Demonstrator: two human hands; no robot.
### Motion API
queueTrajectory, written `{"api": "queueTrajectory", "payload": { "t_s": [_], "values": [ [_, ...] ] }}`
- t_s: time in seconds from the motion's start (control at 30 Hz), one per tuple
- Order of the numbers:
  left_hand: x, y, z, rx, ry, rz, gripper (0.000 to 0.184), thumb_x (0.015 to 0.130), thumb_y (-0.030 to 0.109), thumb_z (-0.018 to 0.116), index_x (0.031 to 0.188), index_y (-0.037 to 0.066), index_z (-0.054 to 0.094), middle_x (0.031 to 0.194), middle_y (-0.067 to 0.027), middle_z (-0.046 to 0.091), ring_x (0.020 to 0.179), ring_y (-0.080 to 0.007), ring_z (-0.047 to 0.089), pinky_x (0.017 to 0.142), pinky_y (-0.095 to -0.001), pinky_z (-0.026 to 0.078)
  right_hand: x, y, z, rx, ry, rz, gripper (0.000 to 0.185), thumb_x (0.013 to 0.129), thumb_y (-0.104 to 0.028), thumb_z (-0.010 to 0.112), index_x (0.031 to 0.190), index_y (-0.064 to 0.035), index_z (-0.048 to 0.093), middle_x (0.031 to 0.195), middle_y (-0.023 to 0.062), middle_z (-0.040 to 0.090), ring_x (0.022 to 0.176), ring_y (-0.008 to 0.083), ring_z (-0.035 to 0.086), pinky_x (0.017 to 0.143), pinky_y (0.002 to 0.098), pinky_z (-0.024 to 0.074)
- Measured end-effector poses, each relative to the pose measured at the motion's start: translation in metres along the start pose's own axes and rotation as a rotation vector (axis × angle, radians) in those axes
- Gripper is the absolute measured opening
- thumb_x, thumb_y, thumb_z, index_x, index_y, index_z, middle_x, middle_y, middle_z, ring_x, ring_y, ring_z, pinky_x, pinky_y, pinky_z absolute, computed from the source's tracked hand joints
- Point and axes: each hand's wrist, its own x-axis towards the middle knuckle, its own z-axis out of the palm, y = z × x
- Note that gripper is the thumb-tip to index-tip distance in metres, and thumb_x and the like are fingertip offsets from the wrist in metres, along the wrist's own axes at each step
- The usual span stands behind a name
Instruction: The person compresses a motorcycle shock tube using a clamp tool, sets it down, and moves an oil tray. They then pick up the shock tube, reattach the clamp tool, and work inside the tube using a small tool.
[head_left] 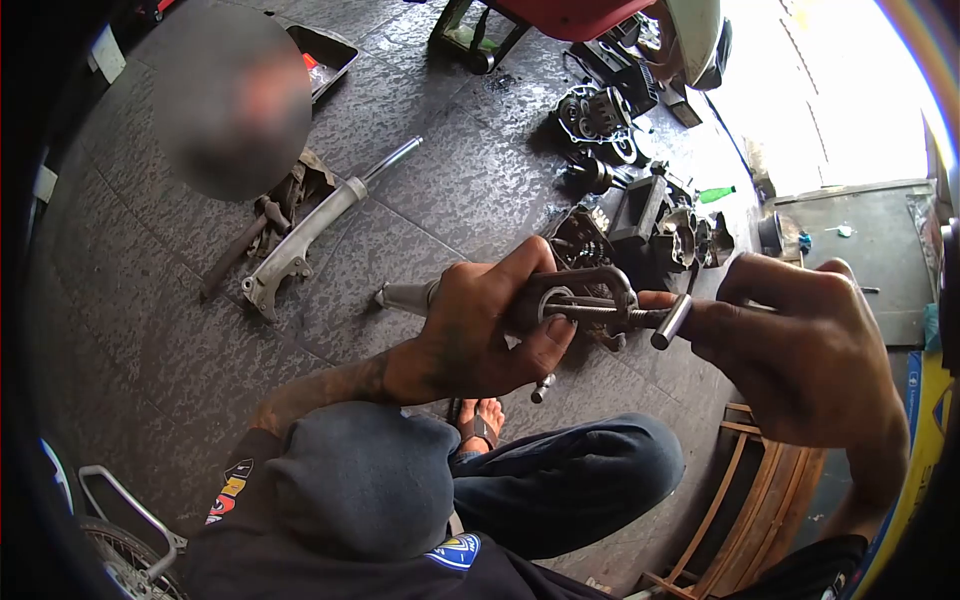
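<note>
While the clamp [606, 272] is pinched by the left hand [470, 325] above the floor [450, 150], its screw [643, 318] is apparently being adjusted by the right hand [790, 355], fingers closed at the crossbar [672, 322], steady alignment being required.

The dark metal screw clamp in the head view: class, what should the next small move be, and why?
Probably a slight turn of its silver crossbar by the right hand: those fingers are at the bar, the left hand grips the clamp, and screw thread shows beside the bar.
</note>
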Motion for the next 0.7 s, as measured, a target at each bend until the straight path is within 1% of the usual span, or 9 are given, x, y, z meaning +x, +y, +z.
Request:
{"api": "queueTrajectory", "payload": {
  "t_s": [0.17, 0.23, 0.27, 0.33, 0.37, 0.4, 0.47, 0.53, 0.7],
  "values": [
    [-0.006, 0.004, 0.010, 0.062, 0.000, 0.020, 0.028, 0.074, 0.023, 0.065, 0.086, 0.006, 0.046, 0.055, -0.0080, 0.055, 0.047, -0.0241, 0.060, 0.045, -0.0332, 0.046, -0.014, -0.002, 0.007, 0.056, -0.018, 0.103, 0.033, 0.070, -0.002, 0.069, 0.102, -0.0114, 0.070, 0.058, 0.0067, 0.054, 0.047, 0.0155, 0.053, 0.042, 0.0310, 0.0408],
    [-0.008, 0.002, 0.013, 0.038, -0.095, 0.107, 0.026, 0.080, 0.027, 0.060, 0.084, 0.006, 0.046, 0.053, -0.0085, 0.054, 0.046, -0.0258, 0.059, 0.044, -0.0345, 0.046, -0.017, 0.003, 0.007, 0.235, -0.109, 0.164, 0.037, 0.070, -0.002, 0.069, 0.106, -0.0120, 0.069, 0.056, 0.0061, 0.052, 0.046, 0.0156, 0.052, 0.043, 0.0313, 0.0396],
    [-0.009, 0.001, 0.014, 0.027, -0.102, 0.107, 0.026, 0.080, 0.027, 0.060, 0.084, 0.006, 0.046, 0.053, -0.0085, 0.054, 0.046, -0.0258, 0.059, 0.044, -0.0345, 0.046, -0.020, 0.003, 0.009, 0.237, -0.112, 0.176, 0.037, 0.070, -0.002, 0.069, 0.106, -0.0120, 0.069, 0.056, 0.0061, 0.052, 0.046, 0.0156, 0.052, 0.043, 0.0313, 0.0396],
    [-0.014, -0.003, 0.015, -0.074, -0.151, 0.071, 0.026, 0.087, 0.030, 0.050, 0.081, 0.005, 0.047, 0.051, -0.0085, 0.052, 0.045, -0.0259, 0.058, 0.043, -0.0354, 0.045, -0.025, 0.003, 0.016, 0.283, -0.129, 0.174, 0.040, 0.071, -0.002, 0.069, 0.109, -0.0123, 0.068, 0.054, 0.0059, 0.051, 0.047, 0.0154, 0.052, 0.044, 0.0313, 0.0389],
    [-0.015, -0.004, 0.016, -0.056, -0.123, 0.089, 0.029, 0.094, 0.029, 0.037, 0.080, 0.005, 0.047, 0.050, -0.0082, 0.051, 0.044, -0.0257, 0.057, 0.043, -0.0361, 0.044, -0.024, 0.004, 0.020, 0.337, -0.087, 0.157, 0.039, 0.071, -0.002, 0.069, 0.109, -0.0117, 0.068, 0.055, 0.0060, 0.051, 0.047, 0.0145, 0.051, 0.043, 0.0314, 0.0383],
    [-0.017, -0.003, 0.015, -0.061, -0.131, 0.086, 0.029, 0.094, 0.029, 0.037, 0.080, 0.005, 0.047, 0.050, -0.0082, 0.051, 0.044, -0.0257, 0.057, 0.043, -0.0361, 0.044, -0.025, 0.004, 0.021, 0.342, -0.087, 0.166, 0.039, 0.071, -0.002, 0.069, 0.109, -0.0117, 0.068, 0.055, 0.0060, 0.051, 0.047, 0.0145, 0.051, 0.043, 0.0314, 0.0383],
    [-0.018, 0.001, 0.012, -0.216, -0.118, -0.084, 0.031, 0.095, 0.028, 0.032, 0.080, 0.005, 0.048, 0.050, -0.0076, 0.051, 0.044, -0.0248, 0.057, 0.043, -0.0362, 0.043, -0.022, 0.004, 0.022, 0.347, -0.063, 0.150, 0.038, 0.071, -0.002, 0.069, 0.108, -0.0115, 0.068, 0.054, 0.0056, 0.051, 0.046, 0.0140, 0.050, 0.043, 0.0316, 0.0378],
    [-0.017, 0.001, 0.010, -0.163, -0.123, -0.083, 0.032, 0.096, 0.027, 0.029, 0.083, 0.006, 0.048, 0.050, -0.0076, 0.051, 0.044, -0.0241, 0.057, 0.043, -0.0357, 0.043, -0.018, 0.002, 0.018, 0.351, -0.098, 0.169, 0.037, 0.072, -0.002, 0.068, 0.108, -0.0103, 0.068, 0.055, 0.0053, 0.050, 0.046, 0.0140, 0.050, 0.043, 0.0320, 0.0387],
    [-0.013, -0.005, 0.011, -0.115, 0.030, -0.036, 0.032, 0.097, 0.029, 0.027, 0.086, 0.006, 0.046, 0.053, -0.0064, 0.054, 0.047, -0.0222, 0.058, 0.045, -0.0337, 0.044, -0.025, -0.008, 0.027, 0.109, -0.004, 0.101, 0.037, 0.074, 0.000, 0.064, 0.110, -0.0075, 0.066, 0.064, 0.0069, 0.053, 0.046, 0.0161, 0.053, 0.042, 0.0325, 0.0419]
  ]
}}
